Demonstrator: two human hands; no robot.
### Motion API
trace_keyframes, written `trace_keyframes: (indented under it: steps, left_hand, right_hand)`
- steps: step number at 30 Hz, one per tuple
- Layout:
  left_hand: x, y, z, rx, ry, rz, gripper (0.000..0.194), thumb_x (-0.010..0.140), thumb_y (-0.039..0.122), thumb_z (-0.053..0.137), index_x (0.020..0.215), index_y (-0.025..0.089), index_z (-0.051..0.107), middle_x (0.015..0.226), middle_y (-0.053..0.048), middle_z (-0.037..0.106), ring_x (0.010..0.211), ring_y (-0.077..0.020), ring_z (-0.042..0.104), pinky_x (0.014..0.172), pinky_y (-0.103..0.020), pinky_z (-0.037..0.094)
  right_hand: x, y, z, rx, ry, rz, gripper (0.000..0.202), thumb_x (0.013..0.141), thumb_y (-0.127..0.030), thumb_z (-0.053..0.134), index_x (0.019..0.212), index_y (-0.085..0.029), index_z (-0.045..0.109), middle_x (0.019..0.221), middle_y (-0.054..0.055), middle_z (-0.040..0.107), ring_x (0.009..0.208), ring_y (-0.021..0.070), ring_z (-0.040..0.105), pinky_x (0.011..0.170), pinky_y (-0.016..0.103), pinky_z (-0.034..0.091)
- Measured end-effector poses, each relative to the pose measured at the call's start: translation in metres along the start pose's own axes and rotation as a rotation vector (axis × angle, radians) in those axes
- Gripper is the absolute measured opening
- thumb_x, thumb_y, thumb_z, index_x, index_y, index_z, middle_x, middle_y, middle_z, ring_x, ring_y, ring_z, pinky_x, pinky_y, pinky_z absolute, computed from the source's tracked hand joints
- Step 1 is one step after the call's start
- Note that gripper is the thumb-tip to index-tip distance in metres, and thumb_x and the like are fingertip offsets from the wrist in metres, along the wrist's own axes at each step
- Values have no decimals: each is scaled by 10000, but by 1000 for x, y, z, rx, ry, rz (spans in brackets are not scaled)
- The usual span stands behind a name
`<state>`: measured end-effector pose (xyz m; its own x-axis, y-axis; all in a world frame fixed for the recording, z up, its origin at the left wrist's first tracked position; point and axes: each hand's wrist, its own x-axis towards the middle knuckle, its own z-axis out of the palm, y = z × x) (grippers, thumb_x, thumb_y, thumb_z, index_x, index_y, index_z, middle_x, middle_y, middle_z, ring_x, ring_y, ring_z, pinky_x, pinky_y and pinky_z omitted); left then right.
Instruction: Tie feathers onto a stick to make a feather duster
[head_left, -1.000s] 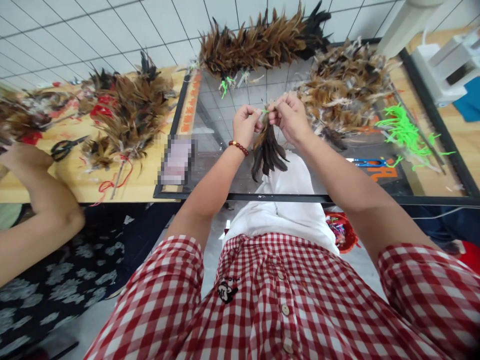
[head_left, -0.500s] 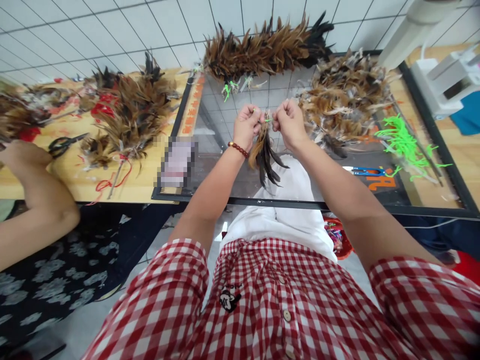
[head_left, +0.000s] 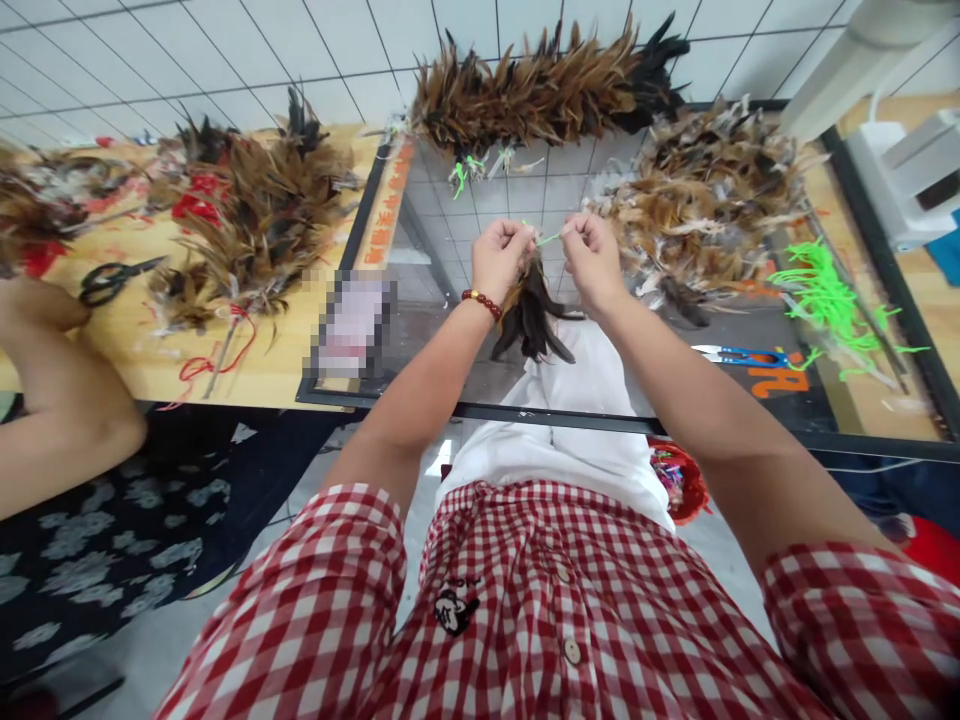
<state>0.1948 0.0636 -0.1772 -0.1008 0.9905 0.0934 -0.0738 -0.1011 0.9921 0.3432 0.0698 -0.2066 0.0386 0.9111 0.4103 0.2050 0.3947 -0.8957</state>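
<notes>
My left hand (head_left: 501,262) pinches the top of a small feather bunch (head_left: 534,318), whose dark and brown tips hang down over the glass. A green string (head_left: 550,239) runs from the quill end of that bunch across to my right hand (head_left: 592,258). The fingers of my right hand are closed on the string, which looks taut. Just right of my hands lies a pile of loose brown feathers (head_left: 705,200). The quill ends of the bunch are partly covered by my left fingers.
Behind stands a long row of feather bunches (head_left: 540,90). Green strings (head_left: 829,305) and blue thread snips (head_left: 746,356) lie at right. A blurred rectangular item (head_left: 351,325) lies at left. A co-worker's arm (head_left: 60,400) rests near black scissors (head_left: 112,283) and more feathers (head_left: 262,210).
My right hand has moved slightly right, away from my left hand, and the green string between them now shows longer. The view has shifted a little.
</notes>
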Motion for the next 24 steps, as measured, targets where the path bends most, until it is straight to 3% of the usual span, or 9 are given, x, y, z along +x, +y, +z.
trace_keyframes:
  steps: [4,8,13,18,21,24]
  left_hand:
    - [3,-7,-6,67,11,51,344,764,440,843,813,214,588,633,20,628,579,-108,596,536,-228,464]
    - [-2,-6,-5,139,-62,107,251,767,362,836,780,191,653,672,-5,668,661,-134,638,616,-253,503]
    - [-9,-2,-2,263,-99,215,198,761,326,824,739,178,695,746,-22,726,796,-158,680,750,-269,523]
    - [-12,-2,-3,332,-106,223,202,811,354,776,713,193,702,679,-9,706,787,-159,680,745,-262,519]
    - [-13,-4,-2,387,-113,274,194,818,354,769,734,188,714,719,-19,725,815,-172,692,780,-282,538]
    - [-13,-7,-2,430,-129,349,174,824,360,771,800,191,734,826,-35,754,870,-180,707,841,-305,555]
  right_hand:
    - [-5,-14,-2,-146,-24,-64,402,928,-636,578,892,-237,598,1206,126,600,1172,257,578,975,456,555]
    - [-8,-26,-4,-226,-40,-128,396,949,-623,553,880,-238,613,1227,131,601,1185,265,575,1016,480,539]
    - [-3,-32,-12,-260,-76,-190,403,965,-623,528,869,-243,625,1192,112,628,1154,255,598,1003,459,550]
    - [-2,-34,-17,-213,-88,-190,398,927,-640,588,977,-253,664,1217,105,641,1054,238,641,892,414,586]
    - [-4,-32,-15,-177,-103,-132,425,881,-653,649,999,-246,679,1140,89,676,937,218,658,831,394,593]
    - [-3,-27,-14,-144,-108,-73,433,879,-661,646,900,-229,676,937,62,689,886,215,652,813,384,582]
